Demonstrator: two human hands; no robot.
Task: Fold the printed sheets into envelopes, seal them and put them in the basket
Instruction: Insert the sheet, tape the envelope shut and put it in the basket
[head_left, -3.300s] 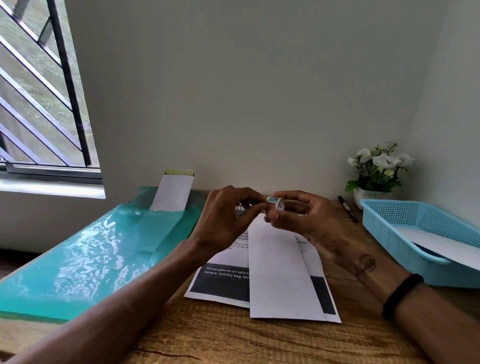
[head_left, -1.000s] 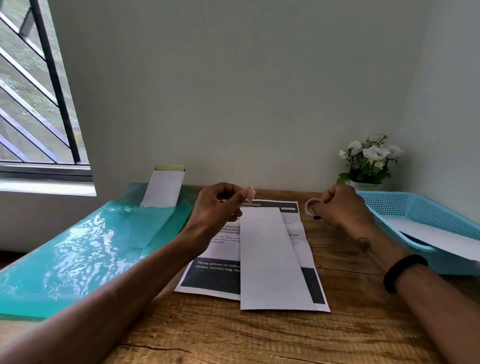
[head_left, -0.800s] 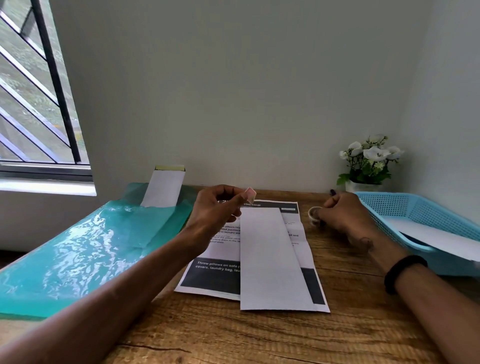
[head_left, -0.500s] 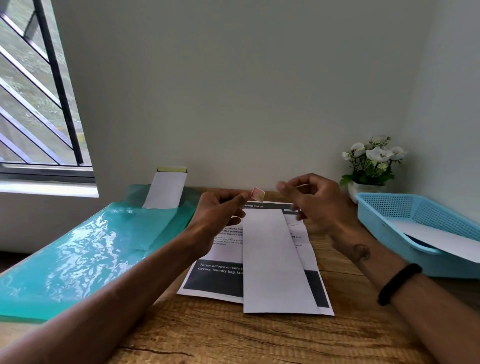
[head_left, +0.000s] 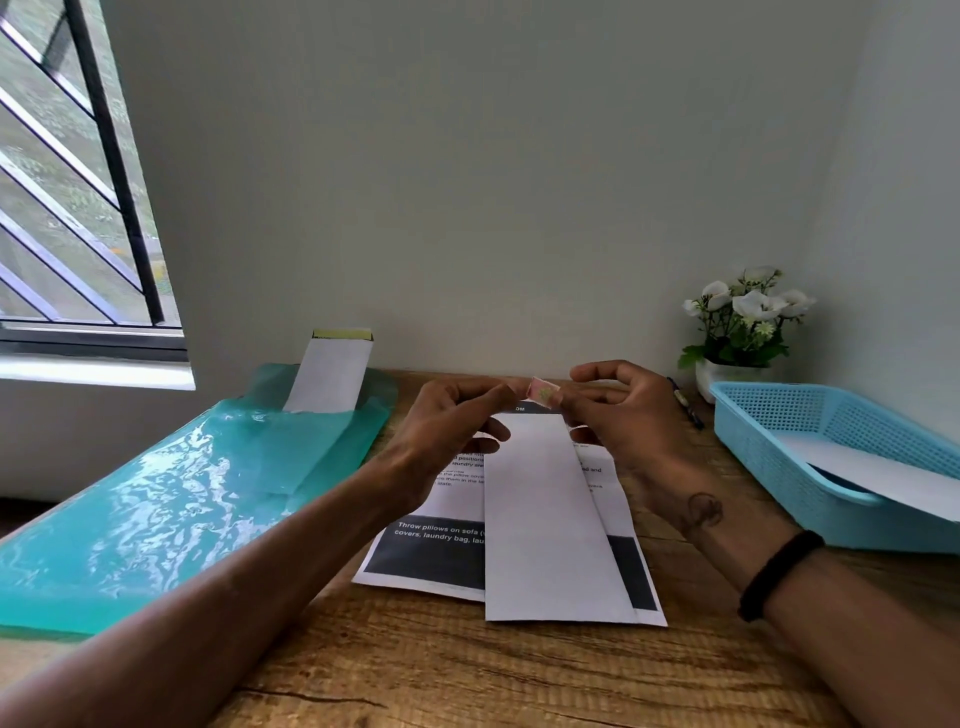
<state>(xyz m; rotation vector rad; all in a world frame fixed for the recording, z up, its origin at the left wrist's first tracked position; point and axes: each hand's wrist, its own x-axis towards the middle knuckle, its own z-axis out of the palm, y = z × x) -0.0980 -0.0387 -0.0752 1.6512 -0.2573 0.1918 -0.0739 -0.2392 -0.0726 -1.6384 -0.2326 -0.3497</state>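
We find both the left hand (head_left: 457, 421) and right hand (head_left: 623, 415) pinching one tape piece (head_left: 542, 391), with the folded sheet (head_left: 550, 519) directly beneath on the desk (head_left: 519, 670), its long axis running toward us.

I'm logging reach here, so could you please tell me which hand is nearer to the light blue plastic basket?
Right. The right hand is just left of the light blue plastic basket; the left hand is further left, beyond the folded sheet.
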